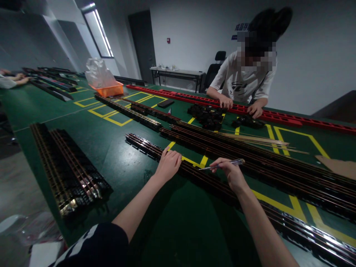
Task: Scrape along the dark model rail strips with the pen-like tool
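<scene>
Nearest the camera is a dark sleeve with pale stripes (91, 241), its forearm reaching over the green worktop (172, 226); ahead of it the left hand (170, 162) lies across a long black rail (214, 185) lined with copper-coloured strips, probably to steady it; its fingers curl loosely over the top, and I cannot tell whether they pinch anything. The right hand (230, 173) has its fingers closed around a slim screwdriver-like tool (236, 162) (clear handle, thin shaft), held low and slanting, likely so that the tip meets the rail between the hands; that rail runs diagonally across the worktop. To the left, two more rail bundles (52, 170) lie side by side, perhaps set apart to leave working room; just beyond the hands, further rails (250, 163) lie roughly parallel, seemingly for easy reach, with thin rods (256, 139) nearby. Farther off, a phone (165, 103) lies face up or down, I cannot tell which; an orange basket (109, 89) contains a plastic bag; a co-worker (244, 79) handles black parts (247, 121) beside a red frame (289, 116); the wall sign (241, 27) bears characters too blurred to read, and no brand is legible.
</scene>
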Motion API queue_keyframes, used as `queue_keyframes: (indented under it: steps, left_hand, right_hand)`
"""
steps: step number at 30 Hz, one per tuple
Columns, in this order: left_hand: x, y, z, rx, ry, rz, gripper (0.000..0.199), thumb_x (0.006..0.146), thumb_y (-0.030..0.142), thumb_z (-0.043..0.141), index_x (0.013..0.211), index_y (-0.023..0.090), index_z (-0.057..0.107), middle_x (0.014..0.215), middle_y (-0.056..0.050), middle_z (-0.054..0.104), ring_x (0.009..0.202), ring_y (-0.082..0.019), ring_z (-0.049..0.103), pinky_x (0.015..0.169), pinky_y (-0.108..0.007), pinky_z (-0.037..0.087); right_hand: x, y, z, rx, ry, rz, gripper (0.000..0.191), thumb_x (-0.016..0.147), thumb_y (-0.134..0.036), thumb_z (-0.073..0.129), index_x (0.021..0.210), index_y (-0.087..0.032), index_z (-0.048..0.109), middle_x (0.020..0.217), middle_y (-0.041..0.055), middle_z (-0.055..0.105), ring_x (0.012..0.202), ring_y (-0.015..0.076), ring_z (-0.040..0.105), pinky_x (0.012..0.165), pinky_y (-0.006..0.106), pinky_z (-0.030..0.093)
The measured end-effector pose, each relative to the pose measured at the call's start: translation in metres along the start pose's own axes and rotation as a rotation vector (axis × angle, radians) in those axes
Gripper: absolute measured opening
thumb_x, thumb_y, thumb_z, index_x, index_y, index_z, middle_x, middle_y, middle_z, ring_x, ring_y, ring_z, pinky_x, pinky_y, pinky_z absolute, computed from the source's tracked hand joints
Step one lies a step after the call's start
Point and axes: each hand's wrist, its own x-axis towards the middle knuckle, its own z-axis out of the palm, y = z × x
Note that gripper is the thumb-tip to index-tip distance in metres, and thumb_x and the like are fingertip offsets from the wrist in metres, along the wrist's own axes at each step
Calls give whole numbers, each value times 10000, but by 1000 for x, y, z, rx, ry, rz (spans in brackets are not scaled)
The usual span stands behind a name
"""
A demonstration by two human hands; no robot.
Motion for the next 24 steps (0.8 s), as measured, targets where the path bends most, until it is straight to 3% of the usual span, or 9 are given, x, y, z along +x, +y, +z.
queue_keyframes:
  steps: [15, 24]
  left_hand:
    - [-1, 0, -1, -19, -13, -12, 324, 942, 215, 290, 835, 195, 595, 863, -10, 666, 886, -156, 585, 1056, -404, 282]
    - [0, 2, 1, 34, -26, -18, 343, 949, 223, 284, 830, 194, 604, 871, -7, 667, 886, -153, 576, 1033, -389, 284]
  right_hand:
    - [-1, -1, -2, 32, 110, 10, 195, 551, -247, 484, 458, -182, 642, 470, 39, 566, 491, 145, 490, 586, 309, 408]
    - [-1, -1, 4, -29, 5, -6, 209, 581, -265, 507, 502, -168, 675, 479, 33, 600, 514, 151, 540, 643, 306, 441]
